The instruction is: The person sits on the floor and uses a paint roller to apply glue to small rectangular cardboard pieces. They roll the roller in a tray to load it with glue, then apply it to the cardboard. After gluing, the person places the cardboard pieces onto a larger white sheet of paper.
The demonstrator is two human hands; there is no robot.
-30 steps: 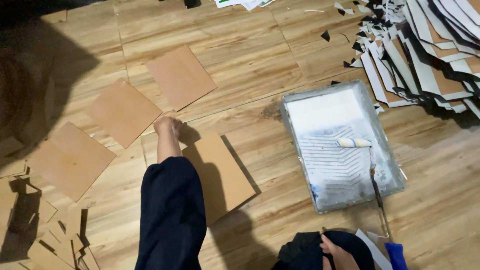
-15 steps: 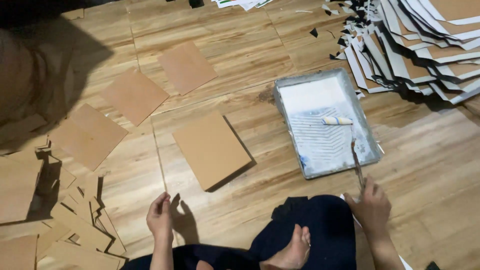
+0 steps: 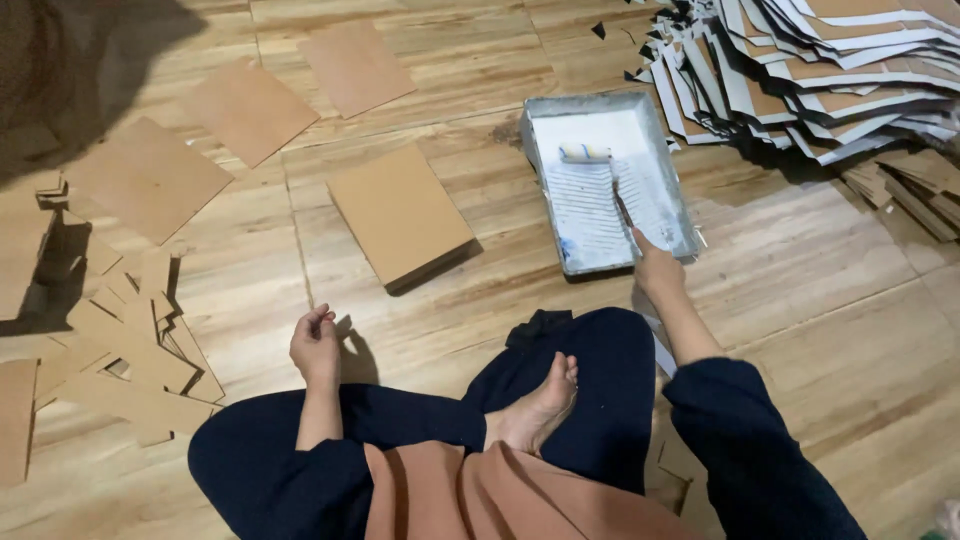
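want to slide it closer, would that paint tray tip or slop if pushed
The paint tray sits low and flat, so it would probably slide, not tip. The wet white coating inside may slop. The roller, held by the right hand, could shift.

The floor (image 3: 820,300) is glossy varnished wood. At twelve o'clock, matt brown cardboard sheets (image 3: 400,212) lie smooth. At one o'clock, the tray (image 3: 680,215) looks like dull grey metal, smeared white.
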